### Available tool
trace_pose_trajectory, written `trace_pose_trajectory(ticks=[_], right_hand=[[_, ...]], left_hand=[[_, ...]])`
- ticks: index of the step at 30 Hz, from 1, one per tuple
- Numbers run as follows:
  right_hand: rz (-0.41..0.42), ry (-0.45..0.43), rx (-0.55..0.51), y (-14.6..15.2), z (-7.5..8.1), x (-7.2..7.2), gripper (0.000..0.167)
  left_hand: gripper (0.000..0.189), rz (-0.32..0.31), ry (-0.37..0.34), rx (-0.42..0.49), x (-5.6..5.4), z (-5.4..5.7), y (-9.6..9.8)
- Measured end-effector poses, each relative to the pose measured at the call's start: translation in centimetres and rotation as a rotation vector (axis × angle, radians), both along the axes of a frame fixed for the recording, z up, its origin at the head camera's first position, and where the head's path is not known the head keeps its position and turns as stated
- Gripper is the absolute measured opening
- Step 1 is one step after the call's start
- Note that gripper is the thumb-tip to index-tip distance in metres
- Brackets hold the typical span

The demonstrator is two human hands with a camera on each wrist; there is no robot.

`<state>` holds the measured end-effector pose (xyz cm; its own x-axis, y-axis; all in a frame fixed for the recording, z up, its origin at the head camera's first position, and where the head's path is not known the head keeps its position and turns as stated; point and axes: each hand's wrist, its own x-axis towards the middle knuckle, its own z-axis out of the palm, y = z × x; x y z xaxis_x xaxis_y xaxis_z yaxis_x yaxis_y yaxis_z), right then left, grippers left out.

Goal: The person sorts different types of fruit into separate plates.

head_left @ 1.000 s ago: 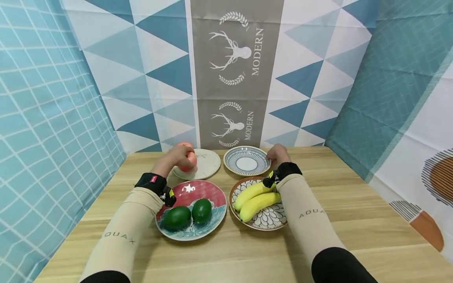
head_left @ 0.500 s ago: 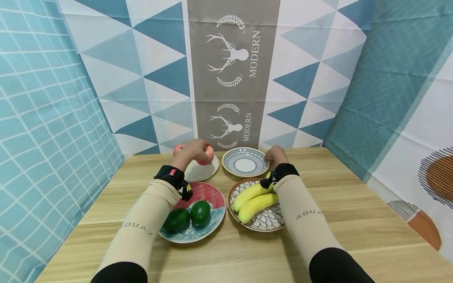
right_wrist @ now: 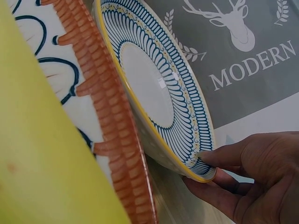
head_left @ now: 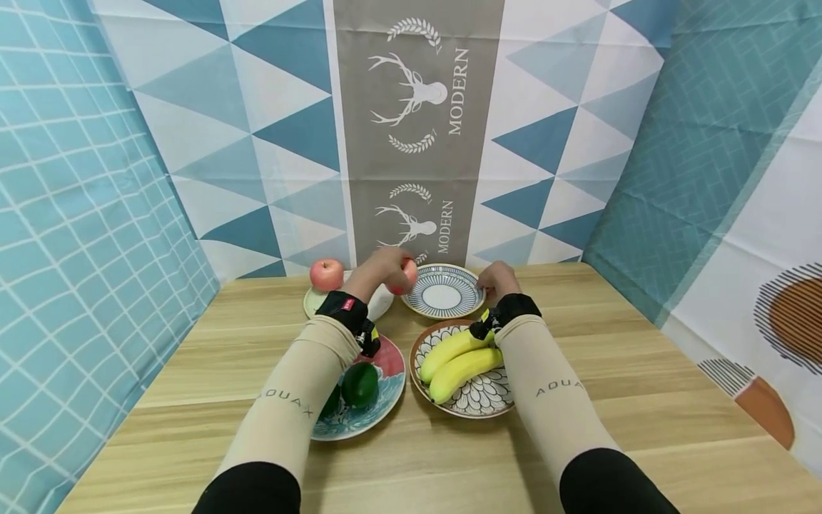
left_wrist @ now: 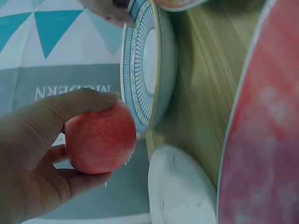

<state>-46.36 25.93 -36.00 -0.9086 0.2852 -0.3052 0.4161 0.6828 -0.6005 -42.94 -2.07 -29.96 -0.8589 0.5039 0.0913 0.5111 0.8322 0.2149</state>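
A red apple [left_wrist: 100,137] is gripped between the thumb and fingers of my left hand [head_left: 382,270], held in the air near the left rim of a blue-and-white striped plate [head_left: 442,293]. At that plate's right rim, my right hand [head_left: 498,278] pinches the edge, thumb on top and fingers below, as the right wrist view shows. A second apple [head_left: 326,275] sits on a pale plate [head_left: 311,303] at the back left. My left forearm partly covers that pale plate.
In front, a red-and-blue plate [head_left: 393,364] bears green avocado-like fruits [head_left: 359,385], partly behind my left arm. Right of it, a brown-rimmed plate [head_left: 417,378] carries yellow bananas [head_left: 464,373]. A patterned cloth [head_left: 411,143] hangs behind the wooden table [head_left: 610,343].
My left hand has lifted the apple off the pale plate and carried it right, to the striped plate's left side. My right hand has kept its hold on the rim.
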Motion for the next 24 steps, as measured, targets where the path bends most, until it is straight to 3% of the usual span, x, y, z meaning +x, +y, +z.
trace_pose_trajectory(ticks=[6,13,24], right_hand=[[0.007,0.001,-0.03,0.0,0.4,0.6,0.03],[0.025,0.038,-0.039,-0.3,0.9,1.9,0.031],[0.018,0.048,-0.043,-0.1,0.8,1.7,0.024]], left_hand=[[0.061,-0.012,-0.013,0.027,-0.3,-0.7,2.8],[0.057,-0.035,-0.034,0.052,0.5,-1.0,6.2],[0.066,-0.067,-0.03,0.01,0.5,-1.6,8.8]])
